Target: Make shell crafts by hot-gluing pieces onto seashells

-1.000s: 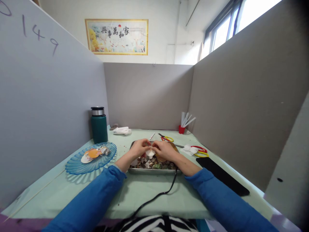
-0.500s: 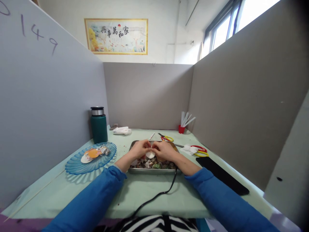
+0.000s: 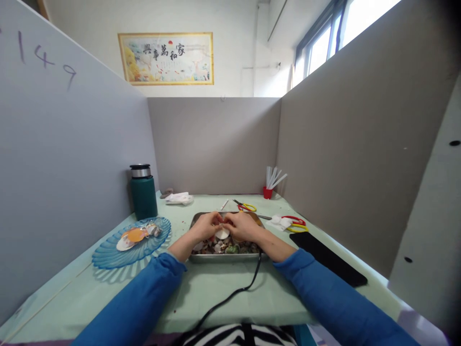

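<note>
Over the metal tray, my left hand and my right hand meet with fingers bent and pinched close together. A white seashell shows just below the fingertips, and both hands appear to grip its upper edge. The fingers hide part of it, along with anything small between them. Several small mixed shells fill the tray around it, including a greenish one. A black cord runs from beside my right wrist toward the front edge of the table.
To the left, a blue scalloped plate bears shells, with a green bottle behind it. Yellow-and-red-handled pliers and scissors lie past the tray. A red cup holds white sticks. A black slab lies right; partitions enclose the table.
The whole view has shifted slightly, with the table things a little left and lower. Both hands keep nearly the same place over the tray, fingers still together at the white seashell.
</note>
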Demonstrator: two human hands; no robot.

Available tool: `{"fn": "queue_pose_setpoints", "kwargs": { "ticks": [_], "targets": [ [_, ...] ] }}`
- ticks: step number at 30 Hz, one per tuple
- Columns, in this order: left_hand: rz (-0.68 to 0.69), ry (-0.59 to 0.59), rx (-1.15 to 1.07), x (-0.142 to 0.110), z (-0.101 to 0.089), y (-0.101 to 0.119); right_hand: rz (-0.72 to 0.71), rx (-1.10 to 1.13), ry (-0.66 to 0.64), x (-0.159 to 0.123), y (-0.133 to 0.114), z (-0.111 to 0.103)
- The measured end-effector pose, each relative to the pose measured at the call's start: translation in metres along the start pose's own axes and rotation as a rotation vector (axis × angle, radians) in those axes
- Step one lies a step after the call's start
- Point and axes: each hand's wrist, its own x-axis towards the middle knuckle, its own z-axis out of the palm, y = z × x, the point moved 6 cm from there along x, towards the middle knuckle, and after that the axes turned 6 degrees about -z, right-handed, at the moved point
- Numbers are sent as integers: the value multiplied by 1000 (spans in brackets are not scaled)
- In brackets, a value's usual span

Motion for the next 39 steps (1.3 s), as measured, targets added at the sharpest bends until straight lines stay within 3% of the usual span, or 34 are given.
{"fn": "queue_pose_setpoints", "kwargs": {
  "ticks": [10, 19, 31, 39],
  "targets": [
    [-4, 25, -64, -1, -4, 3, 15, 27, 68, 0, 1, -5],
    [-44, 61, -44, 1, -6, 0, 11, 31, 48, 1, 2, -4],
    [116, 117, 182, -3, -9, 13, 15, 19, 9, 0, 0, 1],
    [151, 110, 241, 2, -6, 8, 11, -22, -21, -1, -3, -1]
  ]
}}
